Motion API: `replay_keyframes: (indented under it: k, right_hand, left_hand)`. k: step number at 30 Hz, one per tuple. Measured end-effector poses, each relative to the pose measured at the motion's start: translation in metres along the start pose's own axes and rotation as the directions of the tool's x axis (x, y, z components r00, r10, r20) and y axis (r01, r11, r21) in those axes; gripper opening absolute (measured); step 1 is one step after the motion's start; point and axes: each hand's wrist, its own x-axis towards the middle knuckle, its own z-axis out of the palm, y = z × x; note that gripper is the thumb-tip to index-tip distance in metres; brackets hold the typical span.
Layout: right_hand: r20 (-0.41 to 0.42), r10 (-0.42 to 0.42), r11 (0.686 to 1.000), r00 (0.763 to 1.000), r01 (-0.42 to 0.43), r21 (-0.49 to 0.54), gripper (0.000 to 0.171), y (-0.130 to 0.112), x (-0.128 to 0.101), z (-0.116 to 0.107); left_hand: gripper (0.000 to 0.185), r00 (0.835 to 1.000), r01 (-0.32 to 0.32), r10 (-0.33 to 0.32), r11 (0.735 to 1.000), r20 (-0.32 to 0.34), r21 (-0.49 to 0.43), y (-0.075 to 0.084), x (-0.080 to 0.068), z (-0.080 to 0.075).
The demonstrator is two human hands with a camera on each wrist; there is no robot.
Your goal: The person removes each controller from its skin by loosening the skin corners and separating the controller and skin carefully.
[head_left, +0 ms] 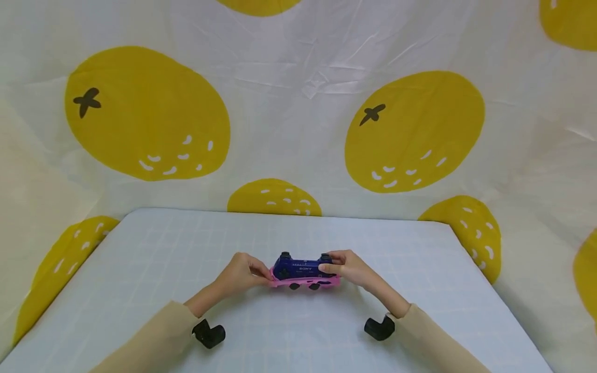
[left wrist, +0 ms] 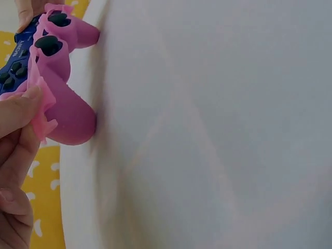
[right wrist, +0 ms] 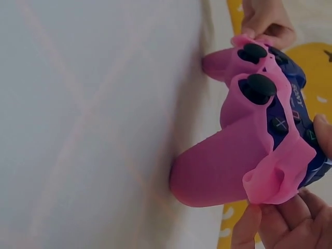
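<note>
A dark blue game controller [head_left: 305,269] is held over the table between both hands, its lower part covered by a pink silicone sleeve [head_left: 305,282]. Both grips are inside the sleeve in the wrist views, and the black thumbsticks [right wrist: 257,88] poke through it. The sleeve's upper edge is bunched up, leaving the controller's top face [left wrist: 19,52] bare. My left hand [head_left: 243,273] pinches the sleeve's edge at the left end between thumb and fingers. With my right hand [head_left: 347,267] I grip the controller's right end, thumb on the front face near the buttons, fingers behind.
The table [head_left: 298,331] has a pale cloth with a faint check. Behind it hangs a white sheet [head_left: 289,114] printed with yellow fruit. A black wrist camera [head_left: 208,333] sits by the left sleeve cuff, another black camera [head_left: 380,328] by the right.
</note>
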Motion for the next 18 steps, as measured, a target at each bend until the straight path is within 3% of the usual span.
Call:
replay_keyframes:
  k: [7,14,18]
  right_hand:
    - [0.019,-0.01,1.0,1.0,0.009,0.017,0.068,0.0,0.003,-0.001]
    - [0.019,0.014,1.0,1.0,-0.014,-0.006,0.069,-0.001,-0.003,-0.001]
    - [0.0,0.034,0.999,0.999,-0.034,-0.004,0.07,-0.003,-0.002,-0.001]
  left_hand:
    - [0.005,0.995,0.003,-0.002,1.0,-0.102,0.017,0.003,-0.005,0.005]
    - [0.005,0.992,-0.071,0.076,0.996,-0.097,0.057,0.009,-0.007,0.007]
    - [0.006,0.982,-0.081,0.094,0.993,-0.164,0.085,0.012,-0.01,0.011]
